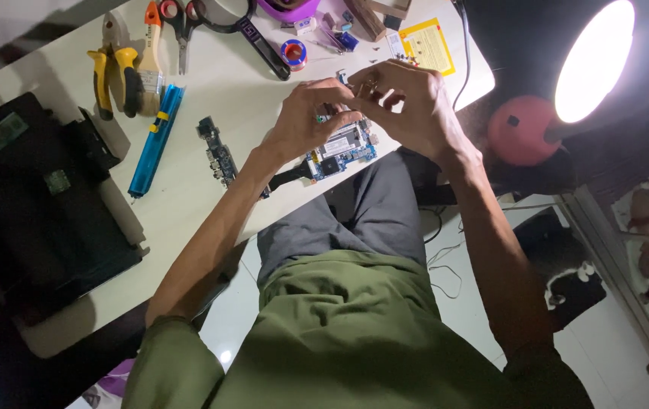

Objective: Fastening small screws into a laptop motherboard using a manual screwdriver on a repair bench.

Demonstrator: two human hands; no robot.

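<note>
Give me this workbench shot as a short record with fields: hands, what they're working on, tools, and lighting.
left hand: left hand resting on the blue circuit board, fingers curled
right hand: right hand above the same board, fingertips meeting the left; what they pinch is hidden
surface: white table
loose part: narrow circuit strip, left of the board
tools: blue pen-shaped tool, yellow-handled pliers, scissors
lighting: lit lamp at right

Home electronics repair bench, not a lab: white table (211, 91) littered with yellow-handled pliers (112, 76), scissors (180, 26), blue desoldering pump (155, 136), loose circuit boards (218, 155), opened black laptop chassis (29, 197). Bare lamp (593, 60), tiled floor (476, 318), cat (574, 284) lying nearby.
</note>
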